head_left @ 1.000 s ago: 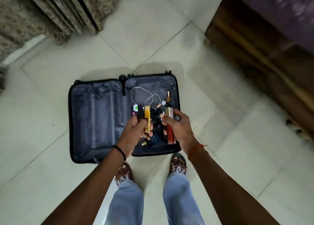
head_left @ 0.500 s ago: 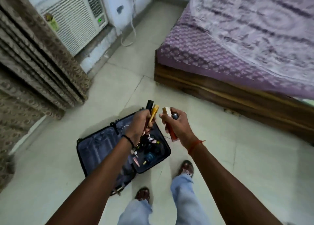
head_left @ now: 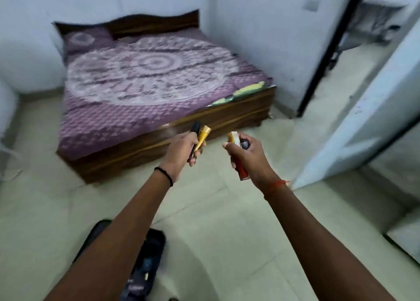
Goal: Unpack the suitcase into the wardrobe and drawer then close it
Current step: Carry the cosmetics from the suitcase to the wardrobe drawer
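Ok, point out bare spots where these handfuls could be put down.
Bare floor tiles between the bed and the suitcase; the bedspread itself looks clear. Both the left hand and right hand are full.

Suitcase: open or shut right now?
Open. The suitcase lies with its lid off behind the arms, small items showing inside.

suitcase (head_left: 150, 255) mostly hidden behind left forearm, contents blurred, bottom cut off

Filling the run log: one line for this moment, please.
left hand: holds gold tube, black tube | right hand: holds red tube | suitcase: open, behind | facing bed
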